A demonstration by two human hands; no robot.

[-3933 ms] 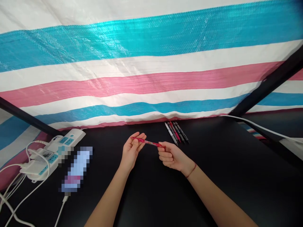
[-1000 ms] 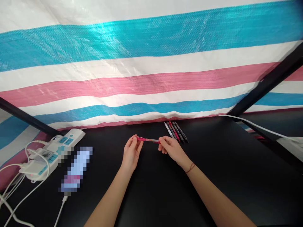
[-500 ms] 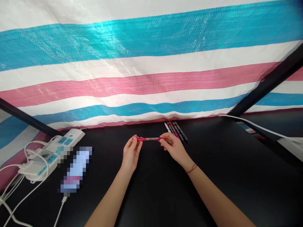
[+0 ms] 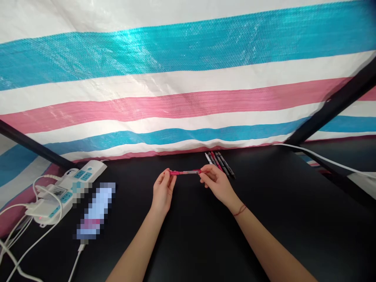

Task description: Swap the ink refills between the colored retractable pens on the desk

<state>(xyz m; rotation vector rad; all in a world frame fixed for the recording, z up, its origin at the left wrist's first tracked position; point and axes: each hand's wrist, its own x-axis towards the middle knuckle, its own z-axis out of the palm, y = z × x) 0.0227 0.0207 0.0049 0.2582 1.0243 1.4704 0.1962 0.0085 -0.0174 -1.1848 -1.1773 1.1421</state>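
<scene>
A pink pen [image 4: 186,172] with a clear middle section lies level between my two hands, above the black table [image 4: 188,235]. My left hand [image 4: 163,190] pinches its left end. The fingertips of my right hand [image 4: 216,183] are closed on its right end, and a thin reddish band circles that wrist. Just behind my right hand, several pens [image 4: 225,165] lie side by side on the table, white, red and dark ones among them.
At the left are a white power strip [image 4: 88,173] with plugs and white cables, and a blurred phone [image 4: 98,207] on a cable. A striped sheet [image 4: 188,103] hangs behind the table. Another white cable [image 4: 323,154] crosses the back right.
My right hand has shifted slightly right along the pink pen, and a little more of the pen shows between my hands. My left hand has barely moved.
</scene>
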